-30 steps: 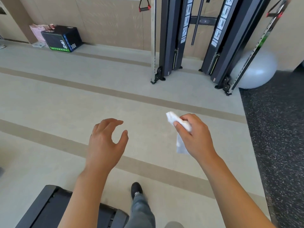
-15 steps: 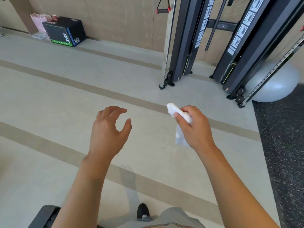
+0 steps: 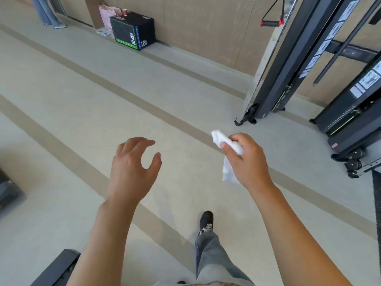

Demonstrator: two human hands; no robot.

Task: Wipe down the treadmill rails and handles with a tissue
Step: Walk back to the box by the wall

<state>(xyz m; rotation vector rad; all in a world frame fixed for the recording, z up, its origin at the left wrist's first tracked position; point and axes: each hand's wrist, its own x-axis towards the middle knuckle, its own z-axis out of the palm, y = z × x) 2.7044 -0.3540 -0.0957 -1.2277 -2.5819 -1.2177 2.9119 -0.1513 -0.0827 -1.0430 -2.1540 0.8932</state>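
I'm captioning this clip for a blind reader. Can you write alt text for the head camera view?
A person walking across a gym floor pinches a crumpled white tissue in the right hand, while the left hand hangs empty with loosely curled fingers. A black plyo box sits by the wall, cable machines at right.

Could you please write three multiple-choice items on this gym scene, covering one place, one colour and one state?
1. Where does the black plyo box stand?
A. on the floor by the wood-panelled wall
B. on the dark mat at right
C. on a shelf

2. What colour is the tissue?
A. blue
B. white
C. yellow

3. How is the left hand?
A. gripping the tissue
B. pressed flat on the floor
C. holding nothing, fingers loosely curled

Answers:
1 A, the box sits on the floor against the panelling.
2 B, the tissue held in the right hand is white.
3 C, the left hand hangs in the air and holds nothing.
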